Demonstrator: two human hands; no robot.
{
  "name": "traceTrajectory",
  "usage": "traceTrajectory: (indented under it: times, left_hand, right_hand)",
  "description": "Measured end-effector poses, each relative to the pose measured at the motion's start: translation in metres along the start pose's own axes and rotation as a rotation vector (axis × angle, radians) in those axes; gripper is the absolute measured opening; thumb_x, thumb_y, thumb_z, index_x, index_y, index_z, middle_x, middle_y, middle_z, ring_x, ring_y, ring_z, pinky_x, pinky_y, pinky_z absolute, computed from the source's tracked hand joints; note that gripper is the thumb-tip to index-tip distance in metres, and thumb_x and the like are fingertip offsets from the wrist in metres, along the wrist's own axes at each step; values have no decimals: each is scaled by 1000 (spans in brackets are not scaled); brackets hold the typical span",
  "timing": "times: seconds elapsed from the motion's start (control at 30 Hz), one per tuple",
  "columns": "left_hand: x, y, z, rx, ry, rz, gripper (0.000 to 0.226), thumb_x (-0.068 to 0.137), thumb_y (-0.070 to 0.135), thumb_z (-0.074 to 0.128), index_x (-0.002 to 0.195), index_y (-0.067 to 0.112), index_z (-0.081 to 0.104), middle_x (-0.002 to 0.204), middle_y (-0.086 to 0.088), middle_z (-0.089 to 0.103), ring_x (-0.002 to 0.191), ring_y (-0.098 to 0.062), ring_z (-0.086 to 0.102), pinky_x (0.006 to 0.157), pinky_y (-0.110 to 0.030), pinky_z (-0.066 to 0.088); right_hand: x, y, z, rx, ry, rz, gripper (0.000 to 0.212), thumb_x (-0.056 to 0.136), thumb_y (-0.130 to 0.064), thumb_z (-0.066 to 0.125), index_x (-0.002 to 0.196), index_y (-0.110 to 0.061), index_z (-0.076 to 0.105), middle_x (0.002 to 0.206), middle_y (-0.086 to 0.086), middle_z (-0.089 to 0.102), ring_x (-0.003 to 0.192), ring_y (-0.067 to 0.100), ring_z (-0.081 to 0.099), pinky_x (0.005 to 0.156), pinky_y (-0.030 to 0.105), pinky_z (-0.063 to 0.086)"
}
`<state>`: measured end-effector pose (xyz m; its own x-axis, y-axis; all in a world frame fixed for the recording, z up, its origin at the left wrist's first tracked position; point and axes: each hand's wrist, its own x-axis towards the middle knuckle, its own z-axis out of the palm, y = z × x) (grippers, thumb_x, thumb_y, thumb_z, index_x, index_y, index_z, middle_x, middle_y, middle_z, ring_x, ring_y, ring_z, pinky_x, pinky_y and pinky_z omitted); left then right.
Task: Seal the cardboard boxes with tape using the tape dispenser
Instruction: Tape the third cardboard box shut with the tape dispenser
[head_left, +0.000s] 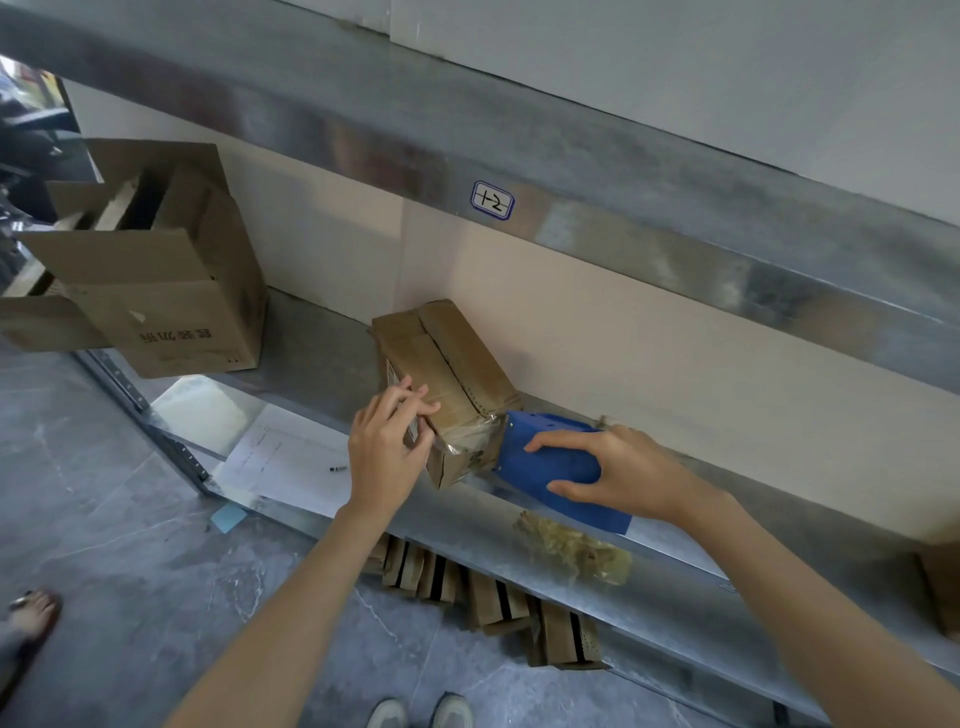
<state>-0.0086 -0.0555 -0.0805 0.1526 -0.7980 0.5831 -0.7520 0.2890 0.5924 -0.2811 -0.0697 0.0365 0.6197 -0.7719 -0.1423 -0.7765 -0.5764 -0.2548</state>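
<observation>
Plainly, on the metal shelf the cardboard box sat, the left hand pinching its corner; the right hand clasped the tape dispenser against its end. A skidding box would likely have wrinkled the tape.

A worker's two forearms, bare along their whole visible length, cross the front edge of a long grey galvanised metal shelf. They end in a bare left hand and a bare right hand. Nearer the worker than that shelf edge, the rounded toes of a pair of pale grey-and-white shoes show, one darker than the other.
</observation>
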Motion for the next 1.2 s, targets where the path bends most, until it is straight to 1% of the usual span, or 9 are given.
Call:
traceTrajectory:
  times: [0.07, 0.23, 0.33, 0.43, 0.63, 0.73, 0.97, 1.1, 1.2]
  left_hand:
    - [0, 0, 2, -10, 22, 0, 13, 87, 12, 56, 90, 15, 68, 103, 2, 67, 120, -21, 61, 82, -41, 54]
    - [-3, 3, 8, -13, 35, -26, 15, 83, 1, 63, 92, 12, 69, 106, 0, 67, 122, -22, 60, 85, -37, 54]
    - [-8, -4, 5, 12, -29, 14, 22, 79, 5, 66, 100, 12, 68, 117, -2, 64, 130, -23, 54, 94, -35, 49]
    - [-9, -7, 0, 38, -116, 40, 35, 73, 9, 73, 106, 14, 66, 123, -2, 60, 135, -22, 49, 97, -35, 46]
    - [-2, -2, -2, 6, -57, 11, 20, 82, 22, 55, 95, 16, 69, 111, 3, 66, 126, -20, 57, 85, -39, 54]
    - [1, 0, 0, 2, 6, 0, 19, 85, 18, 53, 88, 15, 71, 102, 3, 68, 119, -20, 61, 79, -40, 55]
    - [-4, 6, 6, -27, 56, -36, 17, 88, 14, 52, 87, 13, 70, 103, 2, 68, 121, -20, 61, 80, -36, 54]
    - [-3, 5, 8, -32, 68, -57, 13, 86, 2, 62, 87, 13, 69, 103, 3, 68, 121, -19, 60, 79, -38, 54]
    - [-6, 6, 9, -10, 36, -57, 21, 80, -6, 68, 92, 12, 68, 109, 0, 66, 125, -21, 58, 85, -39, 54]
  right_hand:
    - [1, 0, 0, -8, 5, -1, 40, 91, -46, 63, 128, -53, 51, 46, 3, 33, 49, 19, 38, 50, 23, 33]
    - [2, 1, 0, -17, -10, -9, 40, 92, -47, 62, 130, -52, 50, 51, 11, 43, 48, 19, 37, 51, 23, 33]
    - [2, 2, 2, -6, -18, -6, 40, 92, -47, 62, 129, -53, 49, 52, 13, 45, 49, 19, 37, 52, 25, 35]
    - [4, 2, 3, -6, -24, -7, 40, 92, -47, 62, 130, -53, 49, 52, 12, 43, 49, 19, 37, 53, 25, 35]
    - [6, 2, 2, -15, -22, -11, 41, 92, -47, 62, 131, -52, 49, 47, 4, 34, 47, 18, 35, 51, 24, 33]
    - [5, 3, 2, -25, -17, -13, 42, 92, -47, 62, 131, -52, 49, 47, 4, 33, 47, 19, 36, 51, 24, 33]
    - [3, 2, 3, -21, -19, -18, 40, 92, -48, 61, 130, -53, 49, 47, 6, 35, 47, 19, 37, 52, 23, 33]
    - [1, 2, 5, -12, -17, -18, 40, 92, -48, 61, 130, -53, 49, 47, 4, 34, 47, 18, 37, 53, 24, 34]
    - [0, 2, 5, -15, -13, -9, 40, 92, -48, 60, 131, -53, 49, 47, 5, 34, 48, 19, 37, 53, 26, 36]
